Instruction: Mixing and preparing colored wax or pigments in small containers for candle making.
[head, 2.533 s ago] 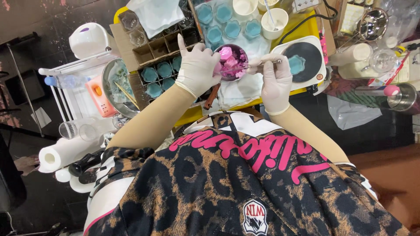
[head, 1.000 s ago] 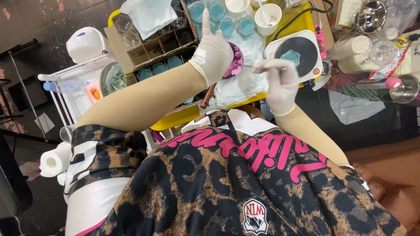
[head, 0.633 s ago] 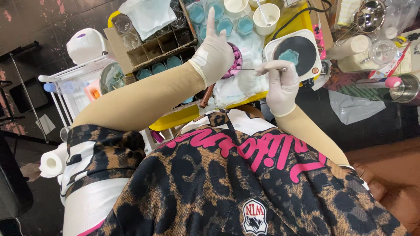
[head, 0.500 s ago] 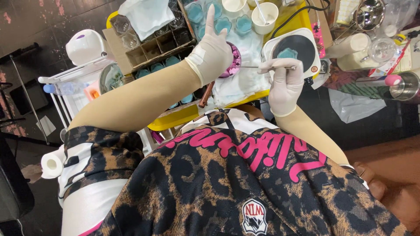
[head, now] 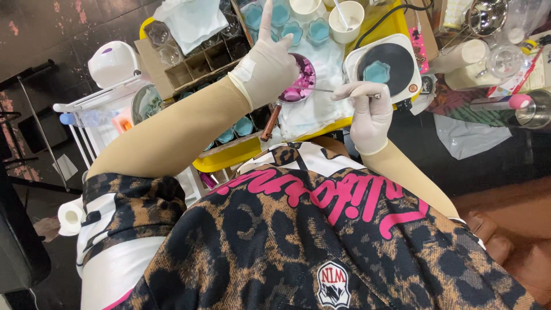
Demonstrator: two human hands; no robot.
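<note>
Head camera view looks down over a leopard-print top with pink lettering (head: pixel 321 195) at two gloved hands working above a crowded bench (head: pixel 396 20) with a yellow surface. The left hand (head: pixel 270 66), in a pale glove, is wrapped around a small dark pan (head: pixel 301 83) filled with pink and purple flakes; its fingers are clamped on the pan's near side, except the forefinger, which sticks straight up. The pan's wooden handle (head: pixel 270 123) slopes down toward the person's body, below the left hand. The right hand (head: pixel 367 112), also gloved, has its fingers pinched together on a thin metal stirring tool (head: pixel 338 90), which lies level and reaches left to the rim of the pan, its tip at the flakes. Both hands hover over a white cloth (head: pixel 315 109) stained with blue.

Just right of the pan sits a small white hot plate (head: pixel 384 63) with a dark round top and a teal shape on it. Beyond the hands stand teal heart-shaped moulds (head: pixel 287 20) and two white cups (head: pixel 350 20), one with a stick in it. A cardboard divider box (head: pixel 195 60) lies to the left, with a white dome-shaped device (head: pixel 112 60) beyond it. A paper roll (head: pixel 72 217) shows at lower left.
</note>
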